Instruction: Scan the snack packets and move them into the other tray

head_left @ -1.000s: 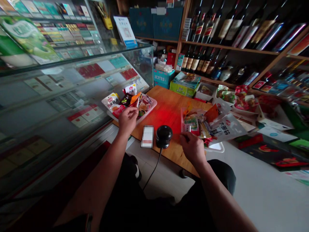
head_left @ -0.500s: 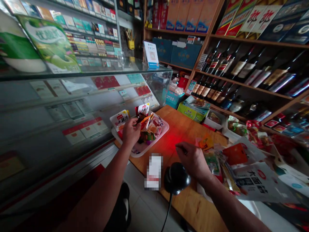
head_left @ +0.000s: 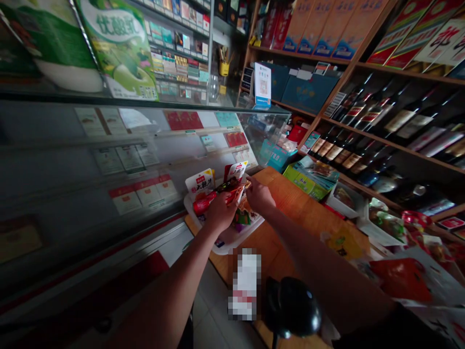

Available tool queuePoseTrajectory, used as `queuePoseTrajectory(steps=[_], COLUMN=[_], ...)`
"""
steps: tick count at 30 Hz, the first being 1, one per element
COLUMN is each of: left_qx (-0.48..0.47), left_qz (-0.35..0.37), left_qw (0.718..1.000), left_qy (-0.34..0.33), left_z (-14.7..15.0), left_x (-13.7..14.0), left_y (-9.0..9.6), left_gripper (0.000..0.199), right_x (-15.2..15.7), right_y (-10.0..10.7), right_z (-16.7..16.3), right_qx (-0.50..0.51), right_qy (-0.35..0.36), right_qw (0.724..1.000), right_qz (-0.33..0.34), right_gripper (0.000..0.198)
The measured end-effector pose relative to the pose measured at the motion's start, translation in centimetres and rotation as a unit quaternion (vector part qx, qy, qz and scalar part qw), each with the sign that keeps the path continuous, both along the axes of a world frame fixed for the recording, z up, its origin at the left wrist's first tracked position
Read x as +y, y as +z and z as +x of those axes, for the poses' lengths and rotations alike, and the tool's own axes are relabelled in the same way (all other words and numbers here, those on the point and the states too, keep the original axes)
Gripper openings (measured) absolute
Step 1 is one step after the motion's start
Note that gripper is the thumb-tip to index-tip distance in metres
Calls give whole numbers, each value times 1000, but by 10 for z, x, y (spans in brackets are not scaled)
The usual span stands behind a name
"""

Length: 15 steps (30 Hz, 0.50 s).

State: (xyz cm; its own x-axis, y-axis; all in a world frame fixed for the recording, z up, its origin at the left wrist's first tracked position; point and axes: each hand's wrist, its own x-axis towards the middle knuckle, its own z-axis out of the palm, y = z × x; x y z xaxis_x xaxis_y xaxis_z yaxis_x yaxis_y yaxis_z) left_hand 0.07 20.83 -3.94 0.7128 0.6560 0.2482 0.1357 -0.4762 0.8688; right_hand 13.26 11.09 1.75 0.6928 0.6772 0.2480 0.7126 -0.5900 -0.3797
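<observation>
Head view: both hands at the near and right part of a white plastic tray (head_left: 228,248), which sits at the left edge of a wooden table (head_left: 286,201), close against a glass display counter (head_left: 145,104). Left hand (head_left: 222,213) curled over the near side, grasping an orange-red snack packet (head_left: 235,195) between thumb and fingers; packet tilted, its upper end pointing far and right, above the tray's other contents. Right hand (head_left: 261,198) across from it, beyond the packet's right end, fingers bunched at that tip; whether they pinch it or merely touch it, cannot tell. Packet thus lies between the two hands, nearer the left palm. About it in the tray: one white-and-red pouch (head_left: 201,185) upright at the left, just beyond the left hand; a second white pouch (head_left: 239,169) upright at the far side, just beyond the packet; a red packet (head_left: 203,203) immediately left of the left fingers; a green-and-purple packet (head_left: 242,219) below, between the wrists. Near the tray's near-right corner, a pixelated white object (head_left: 247,286) on the table; right of that, a black domed device (head_left: 294,305), under the right forearm's near side. Well right of the hands, a yellow packet (head_left: 341,243) and an orange packet (head_left: 401,278), both blurred. Far side: a green carton (head_left: 303,180) beyond the table, wine bottles (head_left: 350,157) on shelves farther right.
</observation>
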Motion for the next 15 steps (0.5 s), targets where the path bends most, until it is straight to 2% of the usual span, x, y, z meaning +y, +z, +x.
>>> queuePoseTrajectory(steps=[4,7,10,15], left_qx=[-18,-23,-54,-116], left_qz=[10,2,-4,-9], left_qw=[1000,1000,998,993], left_qy=[-2,4,14,21], left_z=[0,0,-2,-5], left_x=[3,9,12,6], left_y=[0,-1,-3,0], left_gripper=[27,27,30,39], right_x=[17,18,8,-25], right_y=[-8,-7,6,40], right_z=[13,15,11,-6], right_qx=[0,-21,-61,-86], right_qy=[-7,-23,-24,-11], right_qw=[999,999,998,993], right_qz=[-34,-20,23,76], right_gripper=[34,30,27,26])
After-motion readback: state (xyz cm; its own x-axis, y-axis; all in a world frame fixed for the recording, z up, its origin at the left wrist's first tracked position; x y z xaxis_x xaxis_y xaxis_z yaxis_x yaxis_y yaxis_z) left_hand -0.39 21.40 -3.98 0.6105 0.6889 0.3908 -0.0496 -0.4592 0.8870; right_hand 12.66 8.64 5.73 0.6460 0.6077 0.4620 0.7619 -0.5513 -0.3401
